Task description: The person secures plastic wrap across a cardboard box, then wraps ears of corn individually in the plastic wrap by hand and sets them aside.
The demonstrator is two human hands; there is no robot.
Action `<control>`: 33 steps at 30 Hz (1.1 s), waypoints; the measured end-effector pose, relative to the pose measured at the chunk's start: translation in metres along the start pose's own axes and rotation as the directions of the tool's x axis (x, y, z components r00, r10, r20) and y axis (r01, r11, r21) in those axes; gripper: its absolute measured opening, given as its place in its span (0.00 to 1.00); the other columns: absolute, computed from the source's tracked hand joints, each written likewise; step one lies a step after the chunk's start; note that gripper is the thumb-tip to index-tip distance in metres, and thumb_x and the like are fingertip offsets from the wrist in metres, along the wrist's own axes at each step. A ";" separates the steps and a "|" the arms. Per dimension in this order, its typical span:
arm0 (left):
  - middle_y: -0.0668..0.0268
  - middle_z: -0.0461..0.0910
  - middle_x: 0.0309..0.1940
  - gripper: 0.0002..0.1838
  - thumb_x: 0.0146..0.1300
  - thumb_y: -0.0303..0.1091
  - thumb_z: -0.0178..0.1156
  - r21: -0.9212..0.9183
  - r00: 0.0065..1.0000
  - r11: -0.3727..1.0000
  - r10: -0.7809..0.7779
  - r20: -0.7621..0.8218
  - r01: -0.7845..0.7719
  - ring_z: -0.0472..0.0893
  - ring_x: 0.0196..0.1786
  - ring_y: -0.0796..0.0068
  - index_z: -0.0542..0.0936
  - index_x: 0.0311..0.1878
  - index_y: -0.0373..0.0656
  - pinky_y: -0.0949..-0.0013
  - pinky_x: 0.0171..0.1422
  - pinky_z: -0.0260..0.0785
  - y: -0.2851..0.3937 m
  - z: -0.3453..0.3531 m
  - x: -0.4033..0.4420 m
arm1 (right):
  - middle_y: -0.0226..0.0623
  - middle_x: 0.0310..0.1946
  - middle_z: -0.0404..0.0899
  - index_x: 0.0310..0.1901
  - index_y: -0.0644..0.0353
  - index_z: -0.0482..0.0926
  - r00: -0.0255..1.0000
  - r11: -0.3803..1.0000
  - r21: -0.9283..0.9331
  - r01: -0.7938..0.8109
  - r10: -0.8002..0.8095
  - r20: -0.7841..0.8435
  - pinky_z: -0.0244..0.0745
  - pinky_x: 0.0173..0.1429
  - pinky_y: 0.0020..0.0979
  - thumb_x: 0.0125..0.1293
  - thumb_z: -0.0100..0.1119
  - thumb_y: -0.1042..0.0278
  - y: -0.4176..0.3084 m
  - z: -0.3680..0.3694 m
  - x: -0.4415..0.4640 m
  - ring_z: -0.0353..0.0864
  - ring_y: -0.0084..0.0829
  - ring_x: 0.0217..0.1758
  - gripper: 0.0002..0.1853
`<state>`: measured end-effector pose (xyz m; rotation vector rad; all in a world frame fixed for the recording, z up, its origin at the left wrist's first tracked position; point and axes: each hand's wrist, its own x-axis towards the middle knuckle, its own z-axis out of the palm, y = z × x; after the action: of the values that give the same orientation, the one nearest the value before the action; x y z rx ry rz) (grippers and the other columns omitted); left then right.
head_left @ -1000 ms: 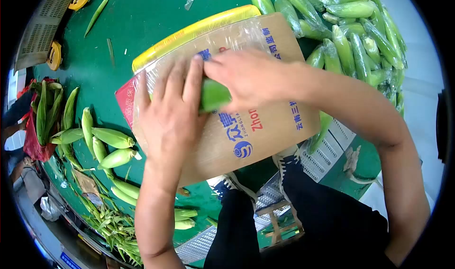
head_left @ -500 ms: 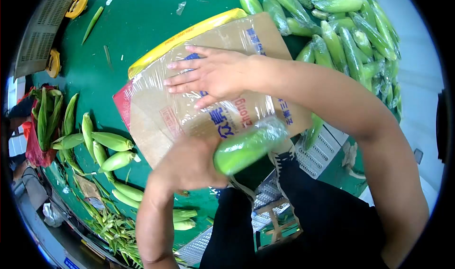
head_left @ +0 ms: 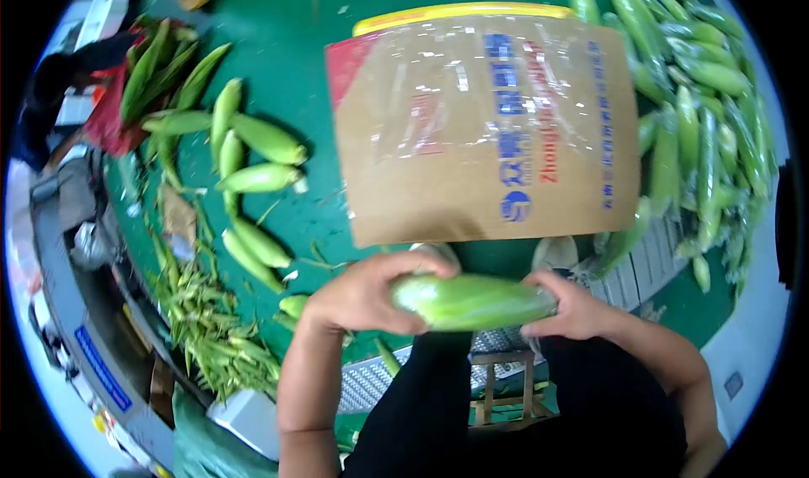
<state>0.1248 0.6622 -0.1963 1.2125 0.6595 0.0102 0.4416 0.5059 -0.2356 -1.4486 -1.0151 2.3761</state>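
Observation:
A green corn cob in clear film [head_left: 474, 302] is held level above my lap, between both hands. My left hand [head_left: 375, 293] wraps round its left end. At the right end, my right hand [head_left: 573, 305] grips it with thumb and fingers. Beyond the cob lies a flat cardboard piece [head_left: 463, 175] with blue and red print and shiny clear film over its upper part. A yellow strip [head_left: 463, 10] shows along the cardboard's far edge.
Film-wrapped cobs [head_left: 712, 124] are heaped at the right. Unwrapped cobs [head_left: 261, 177] lie left of the cardboard, near a red bag [head_left: 122, 116] of cobs. Husk scraps [head_left: 211, 326] are piled at lower left. Another person's dark sleeve [head_left: 93, 53] shows at far left.
My right hand has left the cardboard and now holds the wrapped cob's right end. My left hand has brought the cob level. The view has turned, so the cardboard appears straighter and farther right.

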 end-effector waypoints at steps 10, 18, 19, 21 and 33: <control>0.53 0.74 0.66 0.30 0.77 0.49 0.59 0.343 -0.036 0.737 0.398 -0.917 -0.583 0.74 0.70 0.58 0.66 0.72 0.39 0.57 0.75 0.66 -0.023 -0.021 0.064 | 0.40 0.57 0.80 0.70 0.64 0.68 0.983 0.809 0.559 0.182 -0.163 -0.084 0.80 0.60 0.36 0.54 0.81 0.68 -0.099 0.005 0.026 0.83 0.31 0.56 0.43; 0.61 0.85 0.45 0.33 0.60 0.59 0.77 -0.507 0.067 0.824 -0.508 -0.859 -0.251 0.83 0.43 0.64 0.82 0.54 0.39 0.62 0.44 0.77 -0.268 -0.288 -0.050 | 0.45 0.69 0.75 0.74 0.62 0.66 -0.040 0.652 -0.065 0.756 -0.052 -0.998 0.81 0.64 0.39 0.74 0.67 0.67 0.008 -0.345 -0.104 0.77 0.38 0.68 0.31; 0.57 0.84 0.56 0.35 0.61 0.52 0.78 -0.563 0.132 0.760 -0.553 -0.823 -0.324 0.86 0.51 0.58 0.78 0.63 0.37 0.57 0.55 0.81 -0.257 -0.291 -0.051 | 0.46 0.70 0.74 0.77 0.60 0.60 -0.125 0.807 -0.142 0.573 -0.085 -0.988 0.76 0.68 0.42 0.73 0.67 0.61 0.008 -0.339 -0.103 0.76 0.40 0.70 0.38; 0.55 0.84 0.58 0.28 0.67 0.44 0.71 -0.646 0.134 0.621 -0.666 -0.733 -0.444 0.84 0.57 0.52 0.77 0.64 0.39 0.50 0.64 0.81 -0.255 -0.298 -0.055 | 0.47 0.73 0.72 0.84 0.57 0.46 -0.292 0.980 -0.179 0.086 -0.147 -0.945 0.65 0.77 0.48 0.72 0.68 0.48 0.006 -0.323 -0.102 0.73 0.46 0.74 0.51; 0.55 0.78 0.59 0.36 0.47 0.25 0.71 0.922 0.511 0.381 0.781 -0.358 0.064 0.81 0.60 0.53 0.76 0.65 0.42 0.54 0.64 0.76 0.063 -0.048 0.121 | 0.42 0.32 0.81 0.32 0.59 0.79 0.526 0.687 -0.667 -0.286 -0.469 -0.709 0.74 0.42 0.41 0.73 0.61 0.52 -0.106 -0.144 0.041 0.81 0.43 0.36 0.18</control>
<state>0.2219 0.7689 -0.2066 2.4708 1.1752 0.8205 0.5212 0.6711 -0.2396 -2.3222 -1.6763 0.7426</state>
